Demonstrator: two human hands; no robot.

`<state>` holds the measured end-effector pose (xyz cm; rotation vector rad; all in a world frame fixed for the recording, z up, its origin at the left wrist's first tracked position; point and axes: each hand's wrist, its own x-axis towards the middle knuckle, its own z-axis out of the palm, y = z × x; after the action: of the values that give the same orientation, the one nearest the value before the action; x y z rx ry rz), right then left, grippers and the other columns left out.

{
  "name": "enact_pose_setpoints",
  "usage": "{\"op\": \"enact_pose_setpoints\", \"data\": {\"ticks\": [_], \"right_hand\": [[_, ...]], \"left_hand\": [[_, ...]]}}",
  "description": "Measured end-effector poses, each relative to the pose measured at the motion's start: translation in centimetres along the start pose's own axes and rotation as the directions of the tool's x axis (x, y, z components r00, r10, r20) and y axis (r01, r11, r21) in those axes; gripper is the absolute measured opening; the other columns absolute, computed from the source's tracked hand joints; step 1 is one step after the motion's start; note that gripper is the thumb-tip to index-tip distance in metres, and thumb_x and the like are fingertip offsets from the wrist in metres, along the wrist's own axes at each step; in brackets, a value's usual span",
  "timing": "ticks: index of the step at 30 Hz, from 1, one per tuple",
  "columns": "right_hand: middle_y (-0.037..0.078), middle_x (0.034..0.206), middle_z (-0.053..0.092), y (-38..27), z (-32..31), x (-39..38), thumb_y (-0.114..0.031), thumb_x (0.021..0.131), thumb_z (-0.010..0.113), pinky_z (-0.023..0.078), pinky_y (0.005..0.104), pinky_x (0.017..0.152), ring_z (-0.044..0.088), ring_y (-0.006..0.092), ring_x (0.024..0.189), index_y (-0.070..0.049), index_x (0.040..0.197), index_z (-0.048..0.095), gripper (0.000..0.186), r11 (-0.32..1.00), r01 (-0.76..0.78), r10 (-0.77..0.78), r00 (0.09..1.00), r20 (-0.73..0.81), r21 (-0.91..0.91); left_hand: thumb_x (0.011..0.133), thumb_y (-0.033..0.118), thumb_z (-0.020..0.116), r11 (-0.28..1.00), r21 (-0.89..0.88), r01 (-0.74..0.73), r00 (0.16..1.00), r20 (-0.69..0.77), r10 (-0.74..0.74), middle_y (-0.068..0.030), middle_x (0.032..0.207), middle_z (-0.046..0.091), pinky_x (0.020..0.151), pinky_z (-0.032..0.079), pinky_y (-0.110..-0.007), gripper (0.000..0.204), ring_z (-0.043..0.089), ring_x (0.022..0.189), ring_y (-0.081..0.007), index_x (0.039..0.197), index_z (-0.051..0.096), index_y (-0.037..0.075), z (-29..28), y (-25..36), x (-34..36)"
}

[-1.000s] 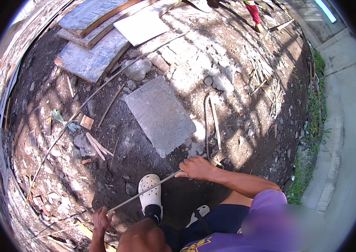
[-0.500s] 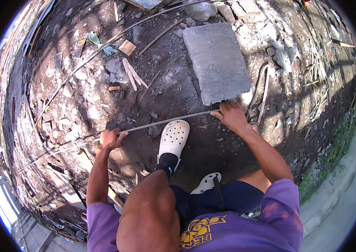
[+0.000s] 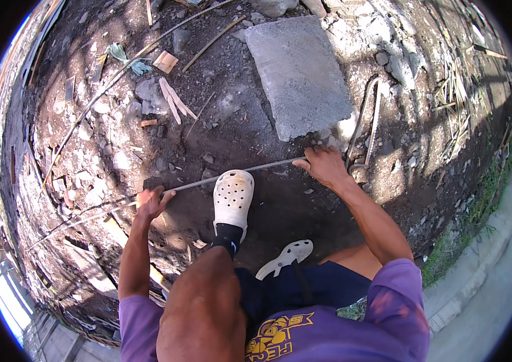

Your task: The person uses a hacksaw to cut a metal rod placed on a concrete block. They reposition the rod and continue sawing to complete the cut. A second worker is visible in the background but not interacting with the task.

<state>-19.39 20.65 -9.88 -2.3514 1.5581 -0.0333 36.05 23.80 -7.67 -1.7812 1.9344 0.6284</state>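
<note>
A long, thin grey steel rod [image 3: 275,163], which looks like rebar, stretches between my hands and on past the left one toward the far left. My left hand [image 3: 152,202] is closed round it with the thumb along the rod. My right hand [image 3: 322,164] grips its right end, just below the near edge of a rectangular concrete slab [image 3: 298,78]. Between the hands, the toe of my white clog [image 3: 233,196] is at the rod; whether it presses on the rod I cannot tell.
A bent rod [image 3: 364,111] lies right of the slab. Another long rod [image 3: 102,99] crosses the rubble at the upper left, near a blue-green cloth strip [image 3: 129,59] and split wood pieces [image 3: 174,99]. Stones and wood scraps cover the dirt. A concrete kerb [image 3: 473,283] runs along the right.
The view has shifted slightly, so the slab and rubble sit higher and farther left. Both hands still hold the rod, and the right hand is a little farther from the slab.
</note>
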Motion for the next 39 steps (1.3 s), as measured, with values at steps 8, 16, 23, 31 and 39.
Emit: {"op": "enact_pose_setpoints", "data": {"ticks": [8, 16, 23, 31, 39], "right_hand": [[0.020, 0.082, 0.072, -1.9, -0.5, -2.5, -0.058, 0.099, 0.059, 0.054, 0.0515, 0.079, 0.072, 0.0400, 0.083, -0.001, 0.090, 0.070, 0.059, 0.994, -0.072, 0.069, 0.997, 0.038, 0.082], [0.018, 0.083, 0.072, -8.9, -3.9, -6.0, -0.051, 0.102, 0.059, 0.053, 0.0503, 0.076, 0.072, 0.0368, 0.083, -0.002, 0.091, 0.068, 0.051, 0.929, -0.370, 0.363, 0.918, 0.157, 0.011], [0.020, 0.089, 0.074, -7.9, -3.2, -5.3, -0.045, 0.104, 0.059, 0.054, 0.0514, 0.080, 0.073, 0.0379, 0.088, -0.002, 0.097, 0.069, 0.044, 0.933, -0.360, 0.345, 0.905, 0.250, 0.017], [0.022, 0.081, 0.074, -4.1, -7.4, 2.1, -0.063, 0.102, 0.052, 0.057, 0.0472, 0.070, 0.073, 0.0325, 0.073, 0.000, 0.086, 0.072, 0.068, 0.923, -0.369, 0.117, 0.533, 0.838, 0.105], [-0.002, 0.055, 0.044, -1.5, -4.3, 1.4, -0.074, 0.100, 0.050, 0.030, 0.0289, 0.042, 0.036, 0.0079, 0.044, -0.017, 0.066, 0.043, 0.068, 0.423, -0.870, -0.211, 0.175, 0.962, 0.251]], "left_hand": [[0.098, 0.073, 0.050, 0.991, -0.120, -0.056, 0.997, -0.065, 0.049, -0.0276, 0.080, 0.071, 0.071, 0.054, -0.057, 0.070, 0.070, 0.081, -0.0487, 0.095, 0.071, 0.006, 0.8, -0.8, -0.2], [0.098, 0.074, 0.050, 0.999, -0.035, 0.003, 0.999, -0.054, -0.005, -0.0270, 0.083, 0.071, 0.077, 0.053, -0.055, 0.070, 0.071, 0.087, -0.0475, 0.096, 0.068, 0.006, 1.4, -0.2, -0.7], [0.098, 0.073, 0.051, 0.996, -0.094, 0.000, 1.000, 0.002, 0.000, -0.0257, 0.080, 0.070, 0.077, 0.051, -0.056, 0.070, 0.070, 0.084, -0.0455, 0.094, 0.068, 0.005, 1.2, -0.6, -0.4], [0.095, 0.076, 0.053, 0.993, -0.086, 0.087, 0.995, 0.058, -0.082, -0.0228, 0.081, 0.073, 0.073, 0.055, -0.053, 0.071, 0.073, 0.083, -0.0434, 0.097, 0.074, 0.008, 0.7, -0.3, -0.4], [0.095, 0.075, 0.056, 0.991, -0.132, 0.017, 0.999, -0.025, -0.020, -0.0208, 0.082, 0.072, 0.068, 0.054, -0.051, 0.069, 0.071, 0.077, -0.0423, 0.091, 0.071, 0.008, 2.1, -1.2, -0.4]]}}
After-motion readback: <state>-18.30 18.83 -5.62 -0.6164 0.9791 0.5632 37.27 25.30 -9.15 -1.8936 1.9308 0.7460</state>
